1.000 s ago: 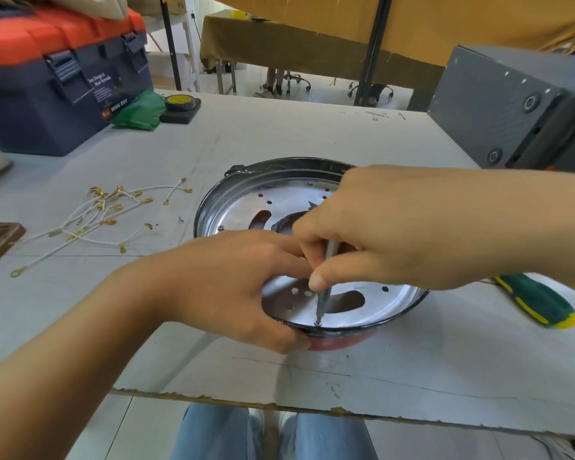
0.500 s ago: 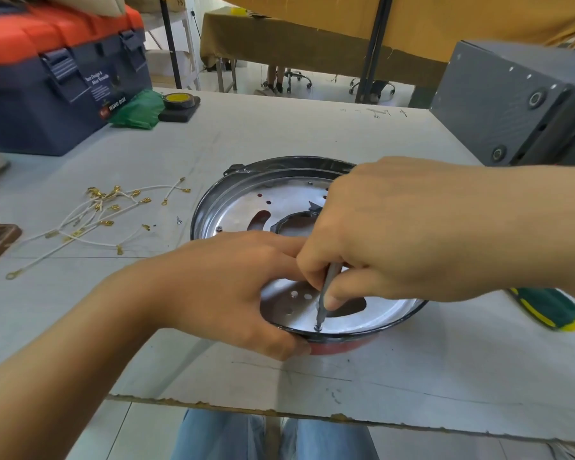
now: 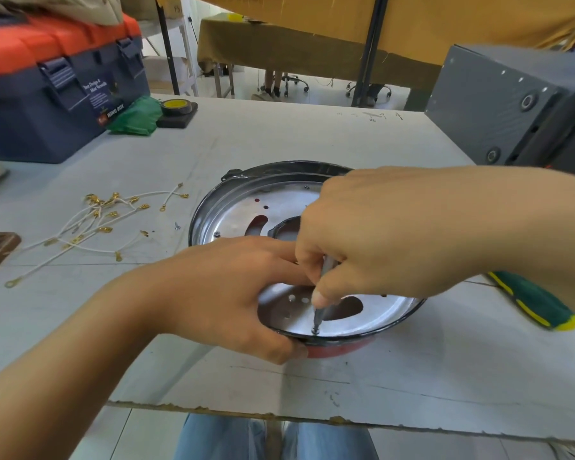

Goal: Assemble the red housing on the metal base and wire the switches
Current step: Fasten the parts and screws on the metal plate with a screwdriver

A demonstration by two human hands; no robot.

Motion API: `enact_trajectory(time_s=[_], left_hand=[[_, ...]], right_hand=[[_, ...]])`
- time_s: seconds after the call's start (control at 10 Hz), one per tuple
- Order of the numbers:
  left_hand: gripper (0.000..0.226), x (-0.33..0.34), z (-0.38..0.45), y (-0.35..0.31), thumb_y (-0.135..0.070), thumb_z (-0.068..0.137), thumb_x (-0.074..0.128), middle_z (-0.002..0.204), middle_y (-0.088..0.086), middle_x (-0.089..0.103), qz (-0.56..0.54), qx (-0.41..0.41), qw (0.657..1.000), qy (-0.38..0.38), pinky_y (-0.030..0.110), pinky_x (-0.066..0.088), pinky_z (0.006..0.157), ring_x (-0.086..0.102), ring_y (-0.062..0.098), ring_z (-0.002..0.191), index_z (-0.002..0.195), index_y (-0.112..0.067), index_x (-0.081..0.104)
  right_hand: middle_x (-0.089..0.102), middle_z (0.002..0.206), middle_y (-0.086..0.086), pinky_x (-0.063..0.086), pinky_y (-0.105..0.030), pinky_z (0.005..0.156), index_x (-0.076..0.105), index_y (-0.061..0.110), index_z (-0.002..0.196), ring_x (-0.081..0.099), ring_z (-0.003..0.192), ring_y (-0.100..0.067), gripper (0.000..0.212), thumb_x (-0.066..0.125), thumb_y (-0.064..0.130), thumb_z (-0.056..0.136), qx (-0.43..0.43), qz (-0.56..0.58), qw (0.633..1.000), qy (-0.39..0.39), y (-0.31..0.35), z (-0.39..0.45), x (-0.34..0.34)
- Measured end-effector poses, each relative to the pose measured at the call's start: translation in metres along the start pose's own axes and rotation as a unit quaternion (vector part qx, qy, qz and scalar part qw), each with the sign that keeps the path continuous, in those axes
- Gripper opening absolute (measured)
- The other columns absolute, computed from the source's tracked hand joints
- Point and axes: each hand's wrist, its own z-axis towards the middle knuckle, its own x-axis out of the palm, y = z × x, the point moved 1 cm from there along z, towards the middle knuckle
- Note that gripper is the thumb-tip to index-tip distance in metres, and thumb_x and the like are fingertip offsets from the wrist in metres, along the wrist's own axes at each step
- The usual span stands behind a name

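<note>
A round shiny metal base point(image 3: 279, 204) with holes and cut-outs sits inside a dark rim, with the red housing point(image 3: 339, 349) showing beneath its near edge. My left hand point(image 3: 226, 297) grips the near-left rim, thumb under the edge. My right hand point(image 3: 385, 237) is closed around a thin grey screwdriver shaft point(image 3: 320, 313), held nearly upright, its tip on a screw point(image 3: 314, 331) at the near edge of the base. White wires with gold terminals point(image 3: 93, 224) lie loose to the left.
A blue toolbox with an orange lid point(image 3: 54, 91) stands at the back left, beside a green cloth point(image 3: 136, 117) and yellow tape roll point(image 3: 176, 106). A grey box point(image 3: 512, 104) is at the back right. A green-yellow screwdriver handle point(image 3: 538, 303) lies right. The table's chipped front edge point(image 3: 246, 414) is close.
My right hand has shifted slightly while holding the shaft over the same screw. My left hand stays on the rim. The view has moved a little closer.
</note>
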Motion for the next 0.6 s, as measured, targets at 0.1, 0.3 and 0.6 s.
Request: enact_trajectory(time_s=[0.1,0.3,0.6], left_hand=[[0.036,0.001,0.001,0.002,-0.052,0.067,0.067,0.100,-0.047,0.037,0.005,-0.009,1.000,-0.006,0.009,0.039,0.069,0.044,-0.015,0.090,0.092,-0.055,0.040],[0.048,0.004,0.001,0.003,-0.064,0.068,0.056,0.106,-0.027,0.046,0.021,-0.018,0.999,-0.021,0.022,0.044,0.077,0.049,-0.001,0.097,0.107,-0.036,0.055],[0.078,0.006,0.000,0.010,-0.086,0.062,0.045,0.131,-0.037,0.034,-0.011,-0.079,0.997,-0.017,0.025,0.041,0.098,0.034,-0.015,0.120,0.127,-0.044,0.049]], right_hand=[[0.052,0.065,0.040,0.051,-0.028,0.055,0.052,0.045,0.060,0.062,0.059,-0.008,0.012,0.043,0.051,0.056,0.033,0.036,0.997,-0.051,-0.004,0.004,0.003],[0.057,0.068,0.031,0.040,-0.007,0.057,0.059,0.031,0.072,0.054,0.059,0.005,0.008,0.061,0.038,0.075,0.020,0.099,0.986,-0.129,-0.010,-0.012,-0.010],[0.070,0.080,0.002,0.051,-0.015,0.073,0.063,0.018,0.079,0.066,0.076,-0.006,0.021,0.052,0.031,0.092,0.016,0.345,0.882,-0.319,-0.055,-0.033,-0.003]])
